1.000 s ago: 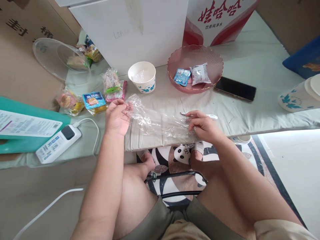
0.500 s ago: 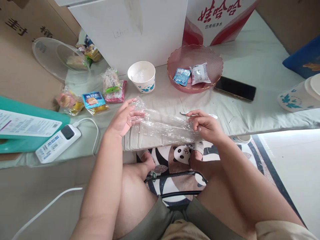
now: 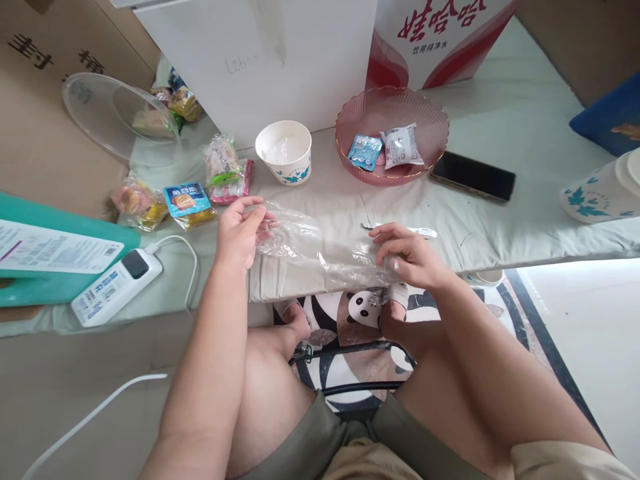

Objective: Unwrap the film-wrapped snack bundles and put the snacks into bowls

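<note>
The person's left hand (image 3: 243, 230) is half open, with the fingers loosely bent, and it has hold of the left end of a clear plastic sheet (image 3: 320, 247). Some of its fingertips show through the plastic, but I cannot tell if they are behind it or inside a fold. The right hand (image 3: 407, 257) is more curled, and its thumb and fingers pinch the right end of the same sheet. The plastic sheet spreads between the two hands, wrinkled and shiny, above the near edge of the covered table (image 3: 540, 230). A thin white stick (image 3: 424, 233) lies on the table just beyond the right hand, partly hidden by the fingers.

On the far side of the plastic, a paper cup (image 3: 295, 170) stands upright. To its right there is a pink glass bowl (image 3: 350, 117), in which lie a blue packet (image 3: 365, 152) and a white packet (image 3: 403, 145). A dark phone (image 3: 473, 177) lies just to the right of the bowl. Left of the cup are several wrapped snacks (image 3: 186, 199).
</note>
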A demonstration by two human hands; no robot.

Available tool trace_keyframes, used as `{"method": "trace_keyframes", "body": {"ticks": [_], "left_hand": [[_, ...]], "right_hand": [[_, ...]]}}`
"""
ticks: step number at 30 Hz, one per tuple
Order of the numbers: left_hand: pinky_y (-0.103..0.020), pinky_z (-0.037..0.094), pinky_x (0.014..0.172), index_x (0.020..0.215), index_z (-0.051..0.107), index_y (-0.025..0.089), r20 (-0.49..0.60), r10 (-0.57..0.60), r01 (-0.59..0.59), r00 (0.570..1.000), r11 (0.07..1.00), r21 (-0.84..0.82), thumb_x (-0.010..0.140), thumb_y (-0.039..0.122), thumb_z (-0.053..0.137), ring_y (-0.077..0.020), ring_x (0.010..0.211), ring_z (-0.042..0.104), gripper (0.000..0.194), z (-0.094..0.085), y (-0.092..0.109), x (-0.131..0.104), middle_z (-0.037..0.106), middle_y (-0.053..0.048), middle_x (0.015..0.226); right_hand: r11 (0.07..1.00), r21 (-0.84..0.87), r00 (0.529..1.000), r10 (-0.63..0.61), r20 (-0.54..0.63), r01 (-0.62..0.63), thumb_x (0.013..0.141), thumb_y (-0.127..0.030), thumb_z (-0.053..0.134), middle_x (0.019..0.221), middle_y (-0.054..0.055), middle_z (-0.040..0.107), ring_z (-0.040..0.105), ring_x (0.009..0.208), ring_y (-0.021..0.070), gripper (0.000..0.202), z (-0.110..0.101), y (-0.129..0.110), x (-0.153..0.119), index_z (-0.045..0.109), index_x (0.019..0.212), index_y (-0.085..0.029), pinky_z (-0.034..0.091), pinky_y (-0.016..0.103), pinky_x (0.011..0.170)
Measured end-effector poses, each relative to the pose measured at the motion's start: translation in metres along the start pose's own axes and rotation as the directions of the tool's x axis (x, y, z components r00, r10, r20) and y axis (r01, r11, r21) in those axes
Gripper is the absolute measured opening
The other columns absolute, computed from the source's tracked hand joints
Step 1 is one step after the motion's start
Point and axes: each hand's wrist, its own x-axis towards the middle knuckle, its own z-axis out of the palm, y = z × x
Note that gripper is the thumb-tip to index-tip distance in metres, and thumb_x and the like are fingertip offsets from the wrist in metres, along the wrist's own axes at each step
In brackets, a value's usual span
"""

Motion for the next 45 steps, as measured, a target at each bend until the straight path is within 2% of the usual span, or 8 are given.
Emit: {"method": "trace_keyframes", "body": {"ticks": [12,17,22,26,30,34,39,45], "left_hand": [[-0.012,0.039,0.042,0.078,0.065,0.017,-0.044,0.023,-0.026,0.999,0.997,-0.068,0.08,0.013,0.075,-0.005,0.045,0.055,0.011,0.008,0.002,-0.002,0.067,0.002,0.06],[-0.013,0.028,0.035,0.078,0.065,0.017,0.085,0.047,-0.036,0.995,0.992,-0.118,0.074,0.013,0.079,-0.0036,0.04,0.047,0.015,0.013,0.003,-0.008,0.065,0.004,0.057],[-0.017,0.025,0.034,0.079,0.066,0.02,0.26,0.121,-0.097,0.958,0.99,-0.104,0.069,0.03,0.087,-0.0047,0.039,0.044,0.026,0.022,0.007,-0.022,0.065,0.002,0.061],[-0.019,0.03,0.036,0.091,0.066,0.024,0.296,0.192,-0.146,0.936,0.975,-0.168,0.066,0.046,0.09,-0.0073,0.043,0.051,0.041,0.024,0.009,-0.026,0.07,0.001,0.073],[-0.025,0.054,0.058,0.112,0.063,0.032,0.227,0.193,-0.131,0.955,0.956,-0.262,0.073,0.064,0.078,-0.0177,0.082,0.074,0.053,0.023,0.008,-0.026,0.074,-0.004,0.116],[-0.043,0.063,0.085,0.115,0.064,0.023,0.448,-0.03,0.154,0.893,0.958,-0.243,0.073,0.09,0.055,-0.0345,0.123,0.068,0.08,0.032,-0.001,-0.035,0.069,-0.017,0.133],[-0.037,0.064,0.082,0.104,0.07,0.018,0.689,-0.209,0.354,0.694,0.932,-0.073,0.066,0.052,0.087,-0.0274,0.1,0.077,0.054,0.049,-0.014,-0.046,0.078,-0.015,0.112],[-0.024,0.058,0.06,0.087,0.066,0.017,0.538,-0.19,0.238,0.821,0.971,-0.021,0.067,0.035,0.086,-0.0166,0.069,0.074,0.034,0.05,-0.016,-0.043,0.077,-0.004,0.077]], "right_hand": [[0.867,0.498,1.0,-0.014,-0.012,0.018,0.092,-0.083,0.027,0.124,0.009,0.069,0.059,0.124,0.0309,0.079,-0.007,-0.011,-0.002,0.08,0.079,-0.026,0.036,0.053,0.121],[0.831,0.554,0.931,0.246,-0.271,-0.058,0.085,-0.062,0.068,0.102,0.005,0.071,0.066,0.109,0.0253,0.037,-0.001,-0.012,0.007,0.068,0.079,-0.026,0.047,0.051,0.114],[0.927,0.306,0.969,0.241,-0.048,-0.215,0.07,-0.047,0.085,0.132,0.01,0.068,0.067,0.116,0.0233,0.058,0.021,-0.022,0.033,0.065,0.12,-0.023,0.051,0.044,0.108],[0.955,0.136,0.961,0.247,0.125,-0.263,0.078,-0.03,0.07,0.083,0.002,0.074,0.064,0.07,0.014,0.015,0.034,-0.031,0.044,0.067,0.089,-0.02,0.054,0.032,0.071],[0.835,0.437,0.942,0.312,0.125,-0.334,0.08,-0.032,0.066,0.077,0.0,0.074,0.066,0.062,0.0131,0.013,0.038,-0.035,0.04,0.058,0.081,-0.022,0.054,0.028,0.064],[0.639,0.706,0.918,0.395,0.038,-0.304,0.077,-0.037,0.067,0.081,0.001,0.076,0.071,0.066,0.0153,0.021,0.038,-0.033,0.038,0.052,0.082,-0.023,0.058,0.03,0.07],[0.567,0.788,0.884,0.462,-0.064,-0.239,0.078,-0.039,0.064,0.077,0.001,0.074,0.075,0.073,0.0206,0.025,0.039,-0.025,0.042,0.045,0.087,-0.026,0.061,0.035,0.071],[0.677,0.661,0.848,0.517,-0.115,-0.323,0.079,-0.041,0.072,0.075,-0.003,0.072,0.07,0.063,0.0151,0.038,0.039,-0.021,0.039,0.051,0.108,-0.026,0.06,0.033,0.073]]}}
